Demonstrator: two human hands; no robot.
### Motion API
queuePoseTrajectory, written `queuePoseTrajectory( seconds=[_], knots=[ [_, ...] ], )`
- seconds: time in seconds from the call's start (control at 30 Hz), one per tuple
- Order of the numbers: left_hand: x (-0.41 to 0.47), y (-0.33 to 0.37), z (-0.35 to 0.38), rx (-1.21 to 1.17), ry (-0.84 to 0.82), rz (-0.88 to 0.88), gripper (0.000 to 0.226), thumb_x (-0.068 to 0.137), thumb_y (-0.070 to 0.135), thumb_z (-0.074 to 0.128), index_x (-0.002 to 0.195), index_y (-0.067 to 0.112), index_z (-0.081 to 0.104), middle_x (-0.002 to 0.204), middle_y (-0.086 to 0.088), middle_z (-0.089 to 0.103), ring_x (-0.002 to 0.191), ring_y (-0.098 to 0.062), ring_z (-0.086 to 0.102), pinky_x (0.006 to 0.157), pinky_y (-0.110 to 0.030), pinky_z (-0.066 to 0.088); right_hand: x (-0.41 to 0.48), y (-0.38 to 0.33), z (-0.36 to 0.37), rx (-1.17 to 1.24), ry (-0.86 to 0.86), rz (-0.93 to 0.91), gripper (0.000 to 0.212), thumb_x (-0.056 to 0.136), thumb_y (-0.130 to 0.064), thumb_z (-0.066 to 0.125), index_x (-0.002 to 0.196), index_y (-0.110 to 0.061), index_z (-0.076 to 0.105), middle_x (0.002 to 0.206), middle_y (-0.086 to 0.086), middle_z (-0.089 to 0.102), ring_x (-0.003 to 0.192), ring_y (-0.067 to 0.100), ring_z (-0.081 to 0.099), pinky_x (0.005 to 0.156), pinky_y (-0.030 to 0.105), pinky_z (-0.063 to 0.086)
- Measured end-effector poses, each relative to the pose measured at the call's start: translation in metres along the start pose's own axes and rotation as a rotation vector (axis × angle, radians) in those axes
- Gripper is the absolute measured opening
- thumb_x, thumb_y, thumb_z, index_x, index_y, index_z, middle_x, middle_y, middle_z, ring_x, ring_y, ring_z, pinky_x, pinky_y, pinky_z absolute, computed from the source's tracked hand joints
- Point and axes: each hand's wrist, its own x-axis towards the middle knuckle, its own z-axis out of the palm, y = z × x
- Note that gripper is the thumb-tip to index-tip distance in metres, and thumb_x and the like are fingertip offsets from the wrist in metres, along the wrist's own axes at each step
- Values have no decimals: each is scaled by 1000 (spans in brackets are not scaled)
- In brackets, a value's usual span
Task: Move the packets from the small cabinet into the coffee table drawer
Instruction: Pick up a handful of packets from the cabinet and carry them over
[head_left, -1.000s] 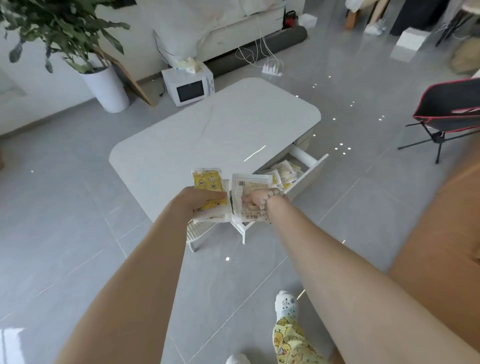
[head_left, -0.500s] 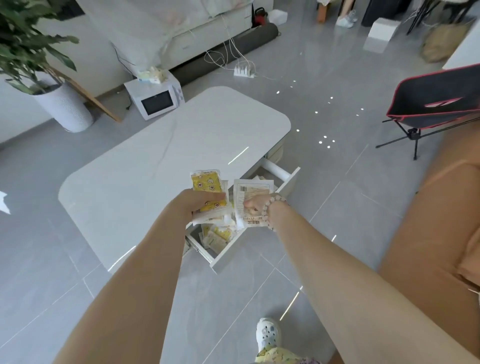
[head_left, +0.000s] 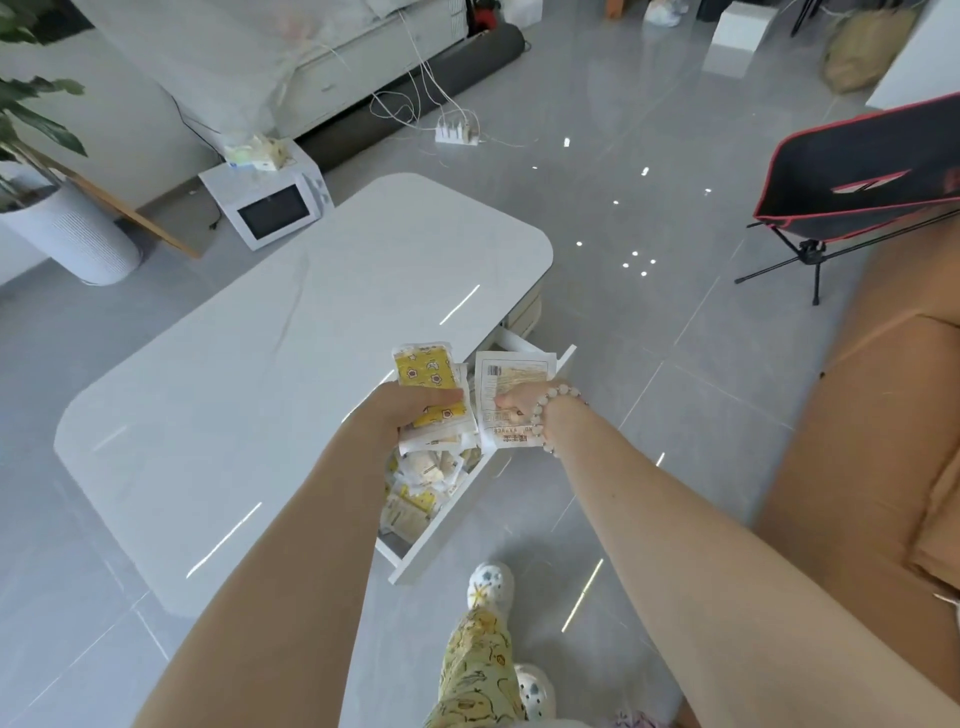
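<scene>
My left hand (head_left: 400, 415) grips a stack of packets with a yellow patterned packet (head_left: 422, 371) on top. In my right hand (head_left: 514, 408), which wears a bead bracelet, is a pale packet (head_left: 511, 376) with a barcode. Both hands hover above the open white drawer (head_left: 447, 530) of the white coffee table (head_left: 291, 364). Several packets (head_left: 415, 493) lie inside the drawer. The small cabinet is not in view.
A white microwave (head_left: 270, 205) sits on the floor behind the table, next to a white plant pot (head_left: 72, 239). A black and red folding chair (head_left: 857, 176) stands at right, an orange sofa (head_left: 893, 415) beside me. Cables and a power strip (head_left: 457, 130) lie further back.
I have walked closer to the table; the open drawer now lies directly under my hands. Both hands keep their grip on the packets.
</scene>
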Motion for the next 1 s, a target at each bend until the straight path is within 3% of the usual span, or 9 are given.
queuePoseTrajectory(
  seconds=[0.1, 0.23, 0.4, 0.5, 0.57, 0.63, 0.77, 0.87, 1.0],
  knots=[
    [22, 13, -2, -14, -6, -15, 21, 77, 12, 77, 94, 14, 65, 93, -6, 70, 77, -18, 67, 65, -29, 56, 18, -6, -12, 5, -5, 11, 55, 103, -42, 26, 148, -10, 30, 154, 9, 29, 133, 22, 41, 99, 25, 36],
    [57, 37, -6, -16, -4, -14, 19, 76, 14, 78, 91, 14, 65, 91, -5, 69, 79, -19, 67, 74, -32, 55, 39, -16, -35, 16, 15, 1, 51, 104, -37, 26, 147, -10, 33, 152, 9, 32, 134, 22, 39, 102, 24, 34],
    [99, 54, -19, 7, 20, -55, 38, 71, 18, 83, 105, 12, 67, 104, -6, 70, 97, -23, 66, 93, -36, 51, 77, -48, -58, 23, -22, -4, 48, 105, -32, 26, 144, -5, 36, 152, 13, 31, 127, 23, 44, 75, 22, 41],
    [126, 60, -23, 25, 69, -86, 42, 69, 19, 84, 107, 13, 66, 106, -4, 69, 101, -22, 64, 97, -37, 49, 103, -63, -70, 31, -42, -11, 50, 105, -34, 23, 144, -6, 36, 152, 12, 33, 133, 25, 41, 98, 26, 37],
    [143, 62, -20, 37, 78, -94, 44, 67, 19, 85, 106, 15, 67, 106, -4, 69, 101, -23, 64, 97, -38, 49, 115, -68, -76, 16, -36, -15, 50, 105, -37, 23, 134, -5, 48, 147, 10, 41, 126, 24, 48, 98, 27, 40],
    [154, 64, -15, 21, 81, -113, 40, 68, 17, 85, 103, 15, 66, 105, -4, 68, 100, -23, 64, 96, -37, 49, 125, -67, -81, -16, -35, -18, 48, 105, -39, 22, 116, -9, 59, 139, 9, 50, 115, 21, 54, 81, 23, 43],
    [175, 62, -11, 6, 114, -165, 37, 70, 18, 83, 103, 16, 66, 104, -3, 68, 95, -20, 64, 86, -32, 52, 156, -58, -85, 179, -59, 48, 35, 103, -29, 34, 118, -6, 57, 114, 12, 59, 108, 22, 54, 66, 22, 38],
    [196, 49, -9, -52, 144, -208, 37, 71, 18, 82, 105, 15, 67, 101, -2, 68, 84, -16, 63, 68, -22, 47, 187, -56, -84, 271, -125, 133, 46, 103, -30, 34, 139, -3, 43, 143, 13, 45, 126, 27, 48, 81, 22, 44],
    [222, 7, 7, -102, 236, -368, 41, 69, 24, 83, 105, 15, 66, 93, 0, 67, 86, -17, 62, 73, -26, 48, 223, -45, -62, 281, -171, 179, 48, 102, -28, 41, 140, 0, 40, 144, 12, 44, 128, 26, 47, 90, 29, 44]
  ],
)
